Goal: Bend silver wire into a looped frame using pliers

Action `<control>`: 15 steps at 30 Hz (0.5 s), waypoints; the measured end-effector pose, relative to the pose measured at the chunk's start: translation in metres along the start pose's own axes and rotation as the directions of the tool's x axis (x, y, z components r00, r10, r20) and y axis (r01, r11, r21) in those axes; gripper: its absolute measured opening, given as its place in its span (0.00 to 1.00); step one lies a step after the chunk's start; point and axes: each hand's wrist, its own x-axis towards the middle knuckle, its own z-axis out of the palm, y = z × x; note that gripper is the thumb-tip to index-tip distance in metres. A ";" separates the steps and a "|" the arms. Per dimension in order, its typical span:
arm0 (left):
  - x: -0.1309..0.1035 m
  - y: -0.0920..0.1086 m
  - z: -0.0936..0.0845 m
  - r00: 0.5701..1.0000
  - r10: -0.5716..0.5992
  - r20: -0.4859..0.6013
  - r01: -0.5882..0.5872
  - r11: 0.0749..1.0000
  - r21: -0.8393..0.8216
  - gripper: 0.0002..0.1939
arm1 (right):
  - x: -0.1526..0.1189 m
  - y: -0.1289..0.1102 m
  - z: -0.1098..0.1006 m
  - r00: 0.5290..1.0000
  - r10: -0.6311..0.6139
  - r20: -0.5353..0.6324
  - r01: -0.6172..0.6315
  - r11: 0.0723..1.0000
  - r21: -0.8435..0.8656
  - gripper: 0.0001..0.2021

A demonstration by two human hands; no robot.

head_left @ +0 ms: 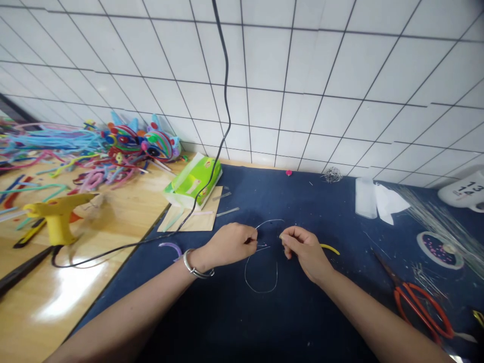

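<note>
My left hand (233, 245), with a silver bangle (192, 267) at its wrist, is closed on a thin silvery wire (260, 292). The wire arches up from the fingers and also hangs in a rounded loop below them, in front of the dark blue mat (227, 322). A short gap to the right, my right hand (305, 250) is pinched thumb to finger; whatever it holds is too fine to make out. Behind that hand a curved yellow strip (330, 249) lies on the mat. A curved purple fuzzy stem (172, 247) lies left of my left wrist.
A yellow glue gun (58, 219) sits at left, its black cord crossing the mat. Behind are colourful fuzzy stems (64, 143) and a green tissue pack (196, 181). At right lie orange-handled scissors (419, 305), a bead dish (440, 249), wire strands (434, 209) and a white mug (461, 190).
</note>
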 end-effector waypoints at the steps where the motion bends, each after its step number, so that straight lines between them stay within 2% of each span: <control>1: 0.000 0.000 0.000 1.000 -0.002 -0.003 0.002 1.000 -0.007 0.08 | 0.000 0.000 0.000 1.000 0.000 0.001 0.000 1.000 -0.003 0.08; 15: 0.000 -0.002 0.003 1.000 -0.018 0.004 0.018 0.999 0.033 0.08 | 0.000 -0.001 -0.001 1.000 0.000 0.018 0.001 0.999 -0.035 0.09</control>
